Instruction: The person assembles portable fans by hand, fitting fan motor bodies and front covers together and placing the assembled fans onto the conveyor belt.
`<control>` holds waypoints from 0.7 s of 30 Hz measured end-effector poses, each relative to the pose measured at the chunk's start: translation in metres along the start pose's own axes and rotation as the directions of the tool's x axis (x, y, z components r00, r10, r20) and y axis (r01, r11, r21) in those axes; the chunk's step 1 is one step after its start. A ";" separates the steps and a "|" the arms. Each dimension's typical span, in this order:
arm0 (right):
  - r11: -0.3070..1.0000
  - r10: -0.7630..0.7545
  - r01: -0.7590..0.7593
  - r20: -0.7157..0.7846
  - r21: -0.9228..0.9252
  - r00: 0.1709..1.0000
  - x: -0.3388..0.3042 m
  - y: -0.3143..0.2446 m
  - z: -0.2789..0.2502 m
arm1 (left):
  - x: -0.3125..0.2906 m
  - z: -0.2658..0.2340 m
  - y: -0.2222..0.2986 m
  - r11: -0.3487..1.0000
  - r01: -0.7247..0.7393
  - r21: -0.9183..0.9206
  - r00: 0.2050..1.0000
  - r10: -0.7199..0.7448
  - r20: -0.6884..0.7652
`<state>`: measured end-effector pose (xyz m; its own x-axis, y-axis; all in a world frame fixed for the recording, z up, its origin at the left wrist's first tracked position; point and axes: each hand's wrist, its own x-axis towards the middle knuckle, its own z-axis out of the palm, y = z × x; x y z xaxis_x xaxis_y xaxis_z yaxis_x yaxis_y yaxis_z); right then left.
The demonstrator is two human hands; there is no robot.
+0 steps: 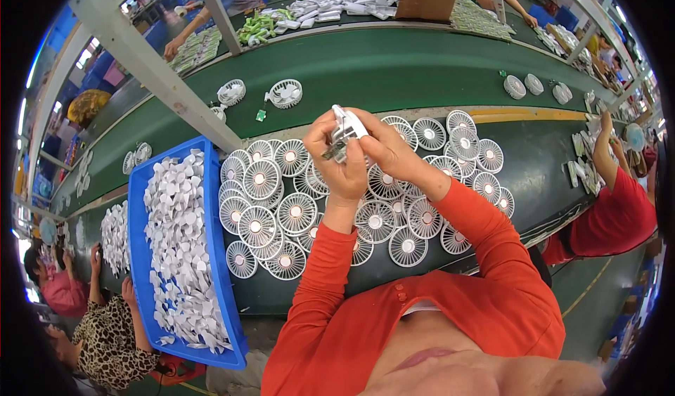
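Both my hands are raised over the worktable and meet on one white plastic fan part [348,123], with a darker, greenish bit at its lower side. My left hand [343,171] cups it from below and the left, fingers closed round it. My right hand [394,148] grips its right side with thumb and fingers. Much of the part is hidden by my fingers. Below and around my hands lie many round white fan grilles [297,213], loosely piled and overlapping.
At my left stands a blue bin [223,283] full of white fan blades [183,234]. Beyond the table runs a green conveyor belt [394,66] carrying fan assemblies [285,94]. A metal post [151,62] rises at the front left. Other people work on both sides and across the belt.
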<state>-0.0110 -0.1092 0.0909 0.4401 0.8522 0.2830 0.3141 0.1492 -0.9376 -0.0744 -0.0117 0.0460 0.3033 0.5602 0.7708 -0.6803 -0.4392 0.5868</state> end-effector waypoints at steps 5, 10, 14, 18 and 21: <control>0.947 -0.290 0.277 -0.060 -0.161 0.955 -0.001 0.029 0.015 | 0.005 0.003 0.002 0.951 0.214 -0.224 0.967 -0.239 -0.092; 0.952 -0.170 0.216 -0.213 0.216 0.962 0.005 0.034 0.037 | 0.008 -0.001 -0.002 1.000 0.013 0.023 0.998 -0.011 -0.066; 0.958 -0.125 0.170 -0.196 0.232 0.973 0.018 0.035 0.034 | 0.013 -0.006 -0.007 0.982 0.018 0.188 0.997 -0.003 -0.078; 0.939 0.230 -0.196 -0.092 0.282 0.969 0.052 0.061 -0.006 | 0.025 -0.013 -0.046 0.944 0.223 0.242 0.969 -0.242 0.049; 0.971 0.073 -0.176 -0.496 -0.163 0.865 0.064 0.118 -0.087 | 0.038 -0.006 -0.079 0.786 0.208 0.582 0.874 -0.417 0.251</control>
<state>0.1278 -0.0805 0.0162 0.8208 0.4999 0.2764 0.3649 -0.0867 -0.9270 -0.0131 0.0485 0.0278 0.7158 0.4963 0.4913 -0.0833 -0.6379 0.7656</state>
